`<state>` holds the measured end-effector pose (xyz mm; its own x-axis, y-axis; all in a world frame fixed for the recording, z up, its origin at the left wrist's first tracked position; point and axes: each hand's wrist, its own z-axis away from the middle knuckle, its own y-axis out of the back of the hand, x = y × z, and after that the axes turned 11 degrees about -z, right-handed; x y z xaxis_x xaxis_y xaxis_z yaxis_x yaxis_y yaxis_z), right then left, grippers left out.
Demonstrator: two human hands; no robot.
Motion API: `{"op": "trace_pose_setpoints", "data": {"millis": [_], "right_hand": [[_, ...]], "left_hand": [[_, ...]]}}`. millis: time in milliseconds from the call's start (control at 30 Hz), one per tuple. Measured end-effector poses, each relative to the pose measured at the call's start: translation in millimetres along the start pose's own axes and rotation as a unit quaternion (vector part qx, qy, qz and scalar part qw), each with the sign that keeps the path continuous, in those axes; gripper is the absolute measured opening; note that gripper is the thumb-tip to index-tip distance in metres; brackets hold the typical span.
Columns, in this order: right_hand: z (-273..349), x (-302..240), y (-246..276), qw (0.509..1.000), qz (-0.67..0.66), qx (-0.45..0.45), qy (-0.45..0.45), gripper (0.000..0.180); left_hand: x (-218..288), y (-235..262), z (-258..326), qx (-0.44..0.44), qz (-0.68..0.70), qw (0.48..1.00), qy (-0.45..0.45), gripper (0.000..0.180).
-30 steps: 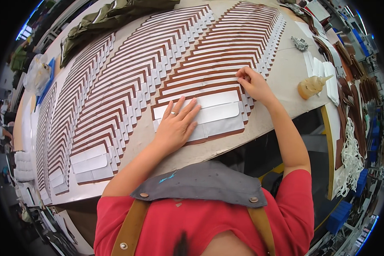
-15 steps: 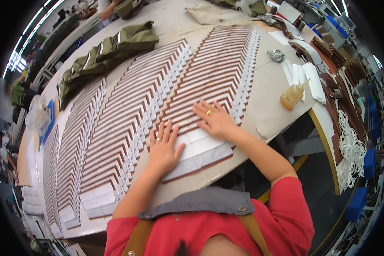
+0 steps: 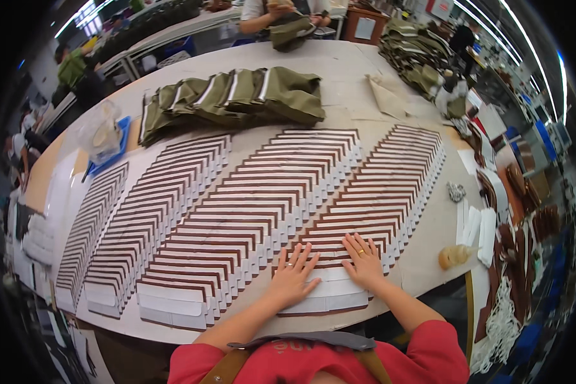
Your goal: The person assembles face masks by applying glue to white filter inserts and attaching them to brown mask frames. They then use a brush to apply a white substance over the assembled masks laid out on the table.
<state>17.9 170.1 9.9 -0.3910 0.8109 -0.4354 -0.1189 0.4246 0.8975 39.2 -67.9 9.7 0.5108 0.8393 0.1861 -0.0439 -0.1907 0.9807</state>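
Note:
Flat white strips with brown edges lie overlapped like shingles in several slanting rows on the table. Both my hands rest flat on the near end of the rightmost long row (image 3: 390, 185). My left hand (image 3: 293, 280), with a ring, lies at that row's left edge, fingers spread. Across from it, my right hand (image 3: 365, 262), also ringed, has its fingers stretched over the strips towards the right edge. Between and below my hands, the wide white face of the nearest piece (image 3: 333, 286) shows. Neither hand grips anything.
Folded olive fabric pieces (image 3: 237, 96) lie beyond the rows. On the right are an amber squeeze bottle (image 3: 453, 256), white strips (image 3: 486, 237) and a tangle of white cord (image 3: 498, 336). A blue tray (image 3: 114, 150) holds a plastic bag. Across the table a person handles olive cloth (image 3: 291, 32).
The view has swung up and levelled, bringing a person across the table and more olive cloth into sight. My hands stay flat on the row's near end.

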Motion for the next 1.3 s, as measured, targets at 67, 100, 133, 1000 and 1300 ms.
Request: {"op": "trace_pose_setpoints", "data": {"millis": [67, 100, 133, 1000, 1300], "right_hand": [[-3.0, -2.7, -0.4, 1.0, -0.009, -0.012, 0.003, 0.055], [-3.6, -2.7, 0.0, 1.0, -0.011, -0.017, 0.0, 0.055], [-4.9, -4.0, 0.7, 0.999, -0.023, -0.022, 0.002, 0.055], [-152.6, -279.4, -22.0, 0.97, -0.031, -0.221, 0.097, 0.015], [-164.5, -301.9, -80.4, 0.971, -0.141, -0.183, 0.057, 0.015]], "left_hand": [[-6.5, -0.7, 9.4, 0.048, 0.06, 0.997, 0.013, 0.059], [-7.9, 6.3, 12.7, 0.072, 0.091, 0.993, 0.014, 0.058], [-9.1, 15.2, 19.2, 0.121, 0.107, 0.987, 0.013, 0.055], [-215.1, 148.1, 289.3, 0.167, 0.205, 0.934, 0.24, 0.026], [-203.1, 166.1, 333.2, 0.044, 0.192, 0.942, 0.271, 0.021]]}}
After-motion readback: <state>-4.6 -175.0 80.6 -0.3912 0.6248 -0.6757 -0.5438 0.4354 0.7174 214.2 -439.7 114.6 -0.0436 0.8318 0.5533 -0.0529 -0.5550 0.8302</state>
